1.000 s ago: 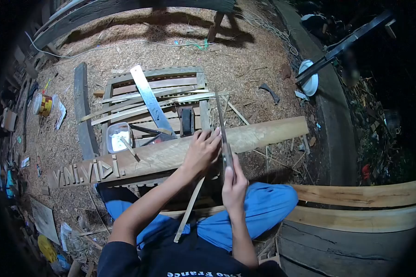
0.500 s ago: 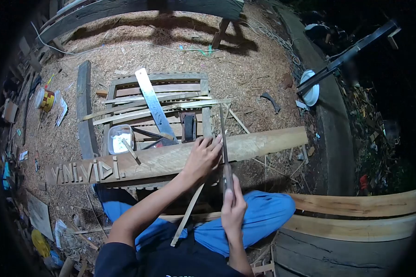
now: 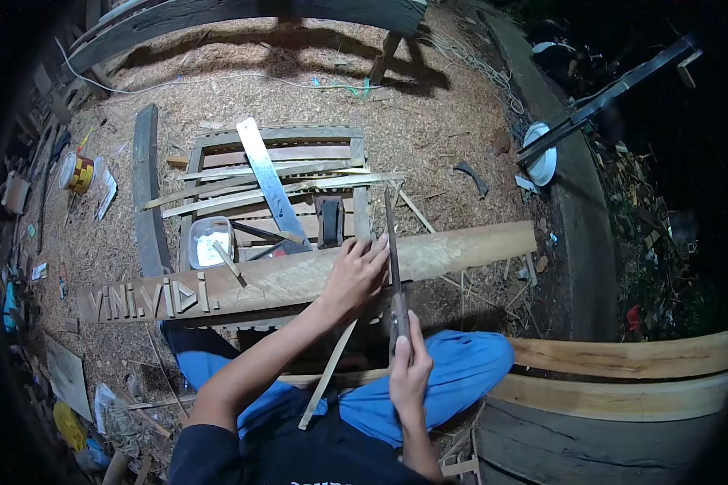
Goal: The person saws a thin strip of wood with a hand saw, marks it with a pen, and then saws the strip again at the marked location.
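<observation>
A long plank (image 3: 469, 245) lies across in front of me, with raised wooden letters (image 3: 150, 300) reading "VINI.VIDI." on its left part. My left hand (image 3: 354, 277) presses down on the plank, fingers closed over a thin wood strip (image 3: 329, 376) whose near end slants toward my lap. My right hand (image 3: 410, 368) grips the handle of a handsaw (image 3: 393, 250), its long narrow blade seen edge-on. The blade points away from me, right beside my left fingertips, crossing the plank. The strip's far end is hidden under my fingers.
Behind the plank, a slatted wooden frame (image 3: 280, 133) carries a steel ruler (image 3: 265, 174), loose strips, a dark block-like tool (image 3: 329, 222) and a plastic tub of white material (image 3: 211, 243). A curved dark piece (image 3: 471, 179) lies on the sawdust. Thick boards (image 3: 623, 358) sit at my right.
The saw and my right hand have shifted slightly toward me. My left hand, the plank and the strip stay in place.
</observation>
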